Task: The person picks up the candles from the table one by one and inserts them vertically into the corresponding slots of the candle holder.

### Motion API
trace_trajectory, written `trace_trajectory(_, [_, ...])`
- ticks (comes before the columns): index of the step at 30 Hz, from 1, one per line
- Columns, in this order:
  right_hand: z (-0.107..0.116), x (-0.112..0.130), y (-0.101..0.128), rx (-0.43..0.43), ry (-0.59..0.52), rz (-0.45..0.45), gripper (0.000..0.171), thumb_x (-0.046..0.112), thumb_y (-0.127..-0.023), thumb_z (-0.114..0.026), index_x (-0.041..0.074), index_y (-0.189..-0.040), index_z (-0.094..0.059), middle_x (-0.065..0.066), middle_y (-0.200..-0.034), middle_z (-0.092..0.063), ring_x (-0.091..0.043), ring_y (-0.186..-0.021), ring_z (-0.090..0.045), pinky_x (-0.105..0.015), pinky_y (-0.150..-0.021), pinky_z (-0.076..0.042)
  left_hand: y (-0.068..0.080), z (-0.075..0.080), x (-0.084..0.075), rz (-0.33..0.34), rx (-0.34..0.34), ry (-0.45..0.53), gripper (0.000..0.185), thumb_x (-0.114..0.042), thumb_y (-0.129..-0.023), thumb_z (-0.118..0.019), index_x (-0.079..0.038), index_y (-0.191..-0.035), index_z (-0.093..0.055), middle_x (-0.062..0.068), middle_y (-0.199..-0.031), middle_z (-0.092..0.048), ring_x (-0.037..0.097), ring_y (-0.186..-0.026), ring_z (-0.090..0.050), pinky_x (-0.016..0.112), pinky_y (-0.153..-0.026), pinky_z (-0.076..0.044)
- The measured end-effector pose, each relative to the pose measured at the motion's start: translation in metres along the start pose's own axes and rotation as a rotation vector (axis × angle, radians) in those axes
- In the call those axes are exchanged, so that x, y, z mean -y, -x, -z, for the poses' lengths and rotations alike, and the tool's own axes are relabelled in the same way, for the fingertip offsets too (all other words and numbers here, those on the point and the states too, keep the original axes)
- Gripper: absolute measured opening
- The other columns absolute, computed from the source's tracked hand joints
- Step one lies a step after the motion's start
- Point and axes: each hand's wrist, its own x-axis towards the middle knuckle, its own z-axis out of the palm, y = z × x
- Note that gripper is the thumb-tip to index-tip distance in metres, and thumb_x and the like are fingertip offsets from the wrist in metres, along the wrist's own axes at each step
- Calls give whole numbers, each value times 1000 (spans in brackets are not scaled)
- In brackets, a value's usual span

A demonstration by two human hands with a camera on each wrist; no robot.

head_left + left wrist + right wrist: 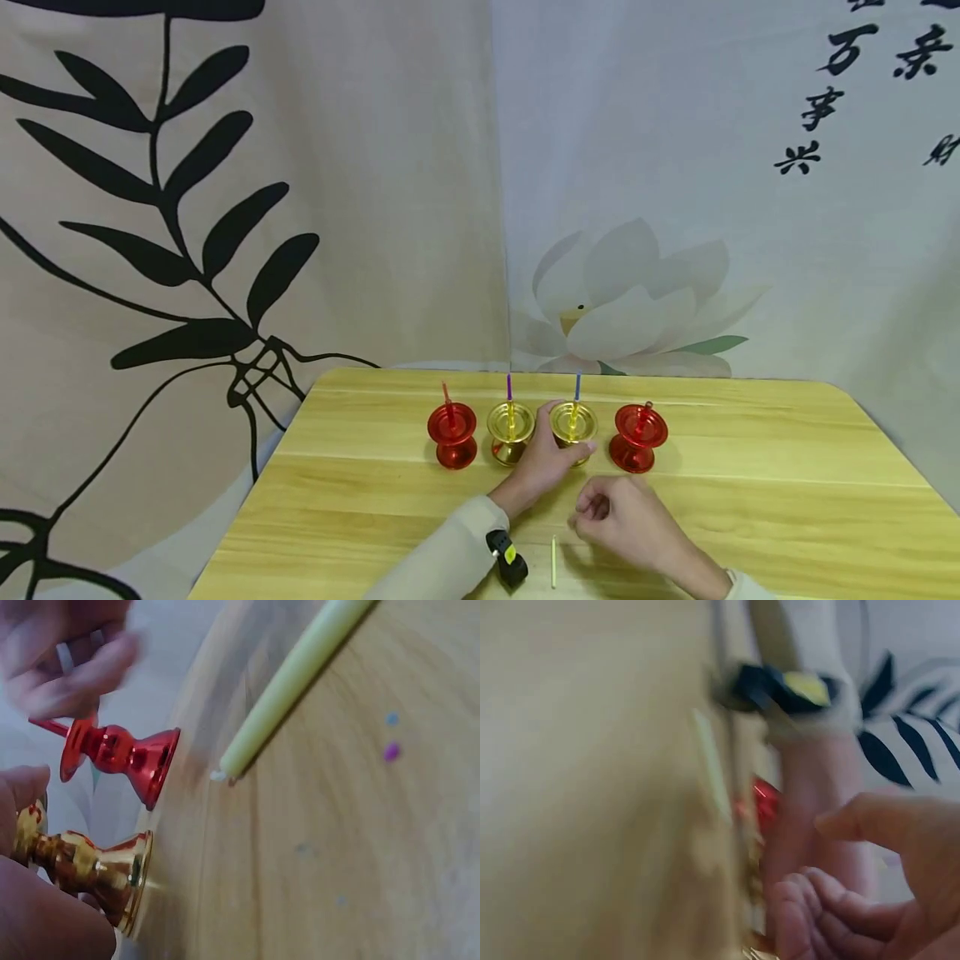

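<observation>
Four candle holders stand in a row on the wooden table [750, 517]: a red one [452, 435], a gold one [511, 432], a second gold one [573, 427] and a second red one [639, 437]. Thin candles stick up from the first three: pink, purple and blue. My left hand [553, 454] grips the second gold holder [90, 866] round its stem. In front of the right red holder [124, 754] my right hand [600, 508] hovers over the table with fingers curled and nothing seen in them. A yellow-green candle [553, 560] [292, 675] lies loose on the table between my wrists.
Printed cloth hangs behind the table, a leaf pattern [187, 233] on the left and a lotus [622, 300] on the right. My left wrist carries a black and yellow camera band [507, 557] [787, 686]. The right wrist view is blurred.
</observation>
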Motion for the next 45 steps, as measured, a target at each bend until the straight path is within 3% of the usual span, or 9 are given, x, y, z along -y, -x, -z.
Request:
trace_trajectory(4, [-19, 4, 11, 149, 26, -39, 27, 32, -86, -95, 24, -76, -70, 22, -68, -59, 5, -65, -55, -23, -59, -49, 6, 3, -3, -6, -3, -57, 85, -13, -97, -83, -1, -164, -32, 17, -150, -57, 35, -145, -53, 55, -124, -37])
trace_trajectory(8, [-32, 7, 14, 210, 76, -35, 35, 42, -83, -96, 25, -70, -69, 24, -64, -55, 4, -64, -50, -24, -58, -45, 14, 5, -8, -12, 7, -104, 85, -9, -95, -83, 3, -163, -33, 19, -155, -53, 37, -149, -48, 56, -125, -35])
trace_trajectory(13, [-35, 7, 14, 218, 91, -11, 31, 30, -81, -95, 24, -66, -68, 24, -63, -55, 4, -62, -51, -23, -56, -45, 29, 6, -19, 2, 28, -129, 84, -10, -92, -85, 5, -160, -39, 19, -156, -50, 38, -148, -46, 59, -124, -35])
trace_trajectory(19, [-27, 1, 17, 234, 74, 42, 20, 9, -78, -89, 20, -75, -73, 23, -70, -62, 6, -65, -55, -20, -58, -50, 50, 13, -31, 61, 42, -201, 82, -16, -91, -84, 6, -158, -43, 25, -156, -48, 46, -148, -46, 64, -121, -38])
trace_trajectory(25, [-15, -6, 22, 240, 117, 117, 22, 1, -75, -85, 21, -71, -76, 27, -70, -61, 8, -66, -52, -16, -58, -47, 62, 14, -37, 102, 94, -206, 67, -19, -96, -82, 3, -149, -49, 16, -143, -56, 40, -134, -55, 58, -109, -50])
trace_trajectory(29, [-4, -11, 30, 238, 160, 104, 27, -2, -70, -81, 24, -66, -71, 28, -67, -55, 7, -62, -47, -16, -54, -43, 63, 7, -37, 94, 121, -191, 56, -18, -96, -81, 3, -141, -54, 7, -129, -61, 30, -121, -61, 48, -102, -54])
trace_trajectory(32, [6, -15, 38, 255, 175, 47, 30, -2, -69, -80, 25, -66, -68, 27, -65, -52, 5, -61, -45, -19, -54, -43, 62, 0, -36, 72, 166, -186, 55, -19, -98, -80, 3, -142, -56, 4, -128, -64, 28, -121, -63, 44, -105, -53])
trace_trajectory(38, [27, -29, 53, 255, 219, -37, 32, -3, -65, -81, 25, -66, -67, 24, -63, -51, 3, -59, -44, -22, -52, -43, 52, -16, -28, 8, 280, -193, 67, -25, -105, -76, 0, -159, -47, 7, -148, -58, 32, -141, -57, 45, -119, -46])
trace_trajectory(45, [47, -43, 68, 221, 228, -137, 32, 0, -64, -82, 26, -66, -64, 20, -62, -51, 1, -56, -45, -24, -50, -43, 34, -38, -23, -54, 276, -224, 87, -33, -106, -74, -7, -173, -26, 12, -169, -42, 30, -156, -42, 44, -125, -38])
